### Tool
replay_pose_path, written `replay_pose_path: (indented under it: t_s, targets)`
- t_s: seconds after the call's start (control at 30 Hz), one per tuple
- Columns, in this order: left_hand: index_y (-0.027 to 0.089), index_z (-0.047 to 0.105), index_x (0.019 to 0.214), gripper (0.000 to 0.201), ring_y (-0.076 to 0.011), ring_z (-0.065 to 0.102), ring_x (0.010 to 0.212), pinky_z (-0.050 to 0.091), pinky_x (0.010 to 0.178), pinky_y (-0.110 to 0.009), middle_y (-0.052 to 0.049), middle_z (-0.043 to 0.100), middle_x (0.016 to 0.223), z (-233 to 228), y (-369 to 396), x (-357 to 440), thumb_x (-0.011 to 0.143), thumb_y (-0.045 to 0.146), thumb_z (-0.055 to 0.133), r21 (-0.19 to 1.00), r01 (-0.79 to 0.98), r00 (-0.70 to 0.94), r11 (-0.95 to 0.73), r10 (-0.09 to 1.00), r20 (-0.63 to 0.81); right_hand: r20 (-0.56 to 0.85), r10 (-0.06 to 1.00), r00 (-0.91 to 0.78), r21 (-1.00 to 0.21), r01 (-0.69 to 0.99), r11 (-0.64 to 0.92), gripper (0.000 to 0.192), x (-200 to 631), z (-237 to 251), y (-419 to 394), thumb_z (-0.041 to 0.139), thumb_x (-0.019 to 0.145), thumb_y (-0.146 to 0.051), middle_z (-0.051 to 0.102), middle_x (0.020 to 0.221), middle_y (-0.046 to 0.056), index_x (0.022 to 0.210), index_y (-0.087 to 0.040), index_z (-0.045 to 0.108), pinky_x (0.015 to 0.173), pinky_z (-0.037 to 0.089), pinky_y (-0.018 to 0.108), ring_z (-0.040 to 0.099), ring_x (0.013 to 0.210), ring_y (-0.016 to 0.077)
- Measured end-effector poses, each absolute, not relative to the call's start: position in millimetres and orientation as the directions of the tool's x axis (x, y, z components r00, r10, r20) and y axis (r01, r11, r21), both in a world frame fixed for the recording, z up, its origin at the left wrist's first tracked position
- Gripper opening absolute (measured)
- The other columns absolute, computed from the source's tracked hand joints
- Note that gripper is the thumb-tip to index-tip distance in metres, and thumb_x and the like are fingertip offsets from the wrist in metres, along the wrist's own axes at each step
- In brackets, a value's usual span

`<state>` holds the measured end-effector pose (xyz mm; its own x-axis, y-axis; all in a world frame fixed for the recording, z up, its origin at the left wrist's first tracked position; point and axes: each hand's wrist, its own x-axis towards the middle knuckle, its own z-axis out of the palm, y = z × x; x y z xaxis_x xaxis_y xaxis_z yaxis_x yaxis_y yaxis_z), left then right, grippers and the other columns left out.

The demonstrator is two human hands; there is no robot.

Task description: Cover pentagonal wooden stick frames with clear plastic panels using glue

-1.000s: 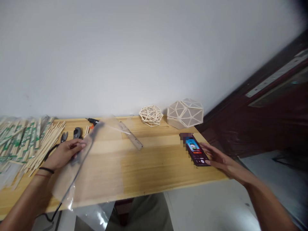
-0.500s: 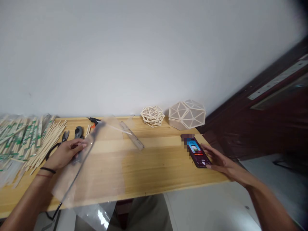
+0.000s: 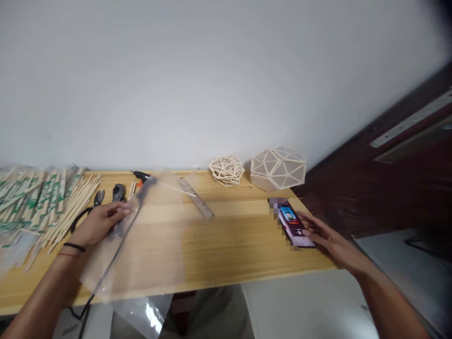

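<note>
Two hands are on the table (image 3: 226, 245). My right hand (image 3: 326, 238) lies flat and open along the near right side of the phone (image 3: 295, 227), fingers touching its edge, not closed round it; the phone rests face up near the table's right end, screen lit. My left hand (image 3: 100, 222) is loosely curled on the left edge of a clear plastic sheet (image 3: 148, 235), touching it; whether it grips I cannot tell. Pliers (image 3: 118, 192) and chopsticks (image 3: 45, 202) lie just beyond. A ruler (image 3: 196, 197), glue gun (image 3: 141, 176) and two stick models (image 3: 277, 168) sit near the wall.
</note>
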<state>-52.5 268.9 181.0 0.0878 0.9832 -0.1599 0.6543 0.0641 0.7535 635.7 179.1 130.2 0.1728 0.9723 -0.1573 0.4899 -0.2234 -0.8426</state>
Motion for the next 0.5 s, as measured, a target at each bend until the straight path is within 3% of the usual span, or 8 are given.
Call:
replay_pose_path:
  t_s: [0.13, 0.3, 0.5]
  targets:
    - [0.015, 0.074, 0.106, 0.064, -0.0147, 0.048, 0.054, 0.036, 0.051, -0.025, 0.002, 0.061, 0.069, 178.9, 269.4, -53.6, 0.079, 0.072, 0.064, 0.758, 0.649, 0.089, 0.064, 0.983, -0.159, -0.120, 0.962, 0.247, -0.821, 0.520, -0.236, 0.071, 632.8, 133.4, 181.3, 0.072, 0.079, -0.070, 0.069, 0.144, 0.008, 0.139, -0.033, 0.064, 0.116, 0.049, 0.052, 0.060, 0.137, 0.0387]
    - [0.016, 0.073, 0.105, 0.063, -0.0146, 0.048, 0.054, 0.036, 0.051, -0.025, 0.002, 0.060, 0.068, 177.2, 269.9, -54.7, 0.079, 0.072, 0.064, 0.759, 0.648, 0.087, 0.066, 0.983, -0.160, -0.073, 0.952, 0.296, -0.818, 0.528, -0.227, 0.060, 625.1, 131.0, 186.6, 0.071, 0.081, -0.066, 0.078, 0.115, 0.008, 0.130, -0.032, 0.071, 0.095, 0.062, 0.042, 0.072, 0.111, 0.0337]
    - [0.015, 0.074, 0.106, 0.065, -0.0146, 0.049, 0.054, 0.037, 0.052, -0.025, 0.002, 0.061, 0.070, 178.4, 270.0, -54.4, 0.077, 0.073, 0.066, 0.760, 0.646, 0.079, 0.064, 0.985, -0.150, -0.013, 0.948, 0.319, -0.826, 0.530, -0.190, 0.065, 622.5, 122.5, 191.7, 0.077, 0.075, -0.067, 0.075, 0.124, 0.008, 0.129, -0.032, 0.069, 0.096, 0.061, 0.043, 0.070, 0.108, 0.0321]
